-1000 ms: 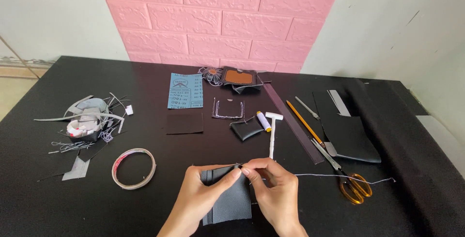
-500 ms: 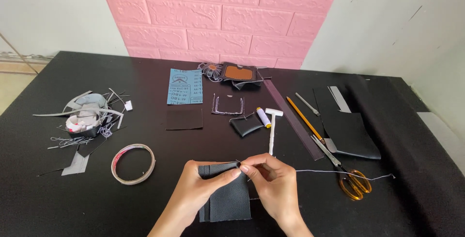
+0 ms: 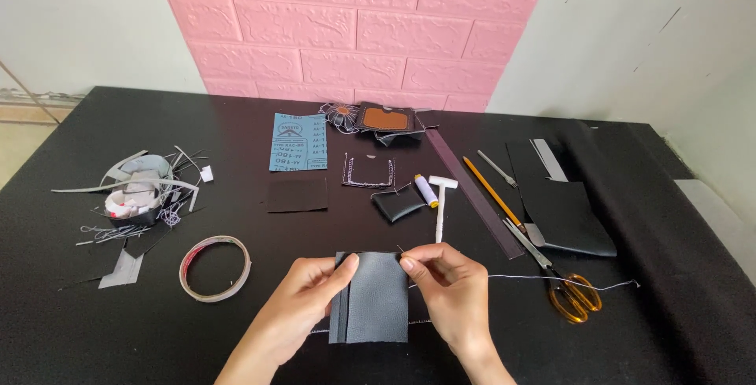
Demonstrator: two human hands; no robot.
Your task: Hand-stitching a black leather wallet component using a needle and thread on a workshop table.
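Since before, leather piece [image 3: 378,297] stands upright; my left hand [image 3: 303,300] pinches its soft, light edge, right hand [image 3: 445,286] pinching needle [image 3: 402,252] beside it.

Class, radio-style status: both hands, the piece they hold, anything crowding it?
Left hand pinching dark leather piece. Right hand fingers pinching needle at its top edge, thread trailing right. Scissors close by, not touching.

black table [image 3: 71,330] | scissors [image 3: 573,294] | tape ring [image 3: 215,268] | sandpaper sheet [image 3: 298,142]
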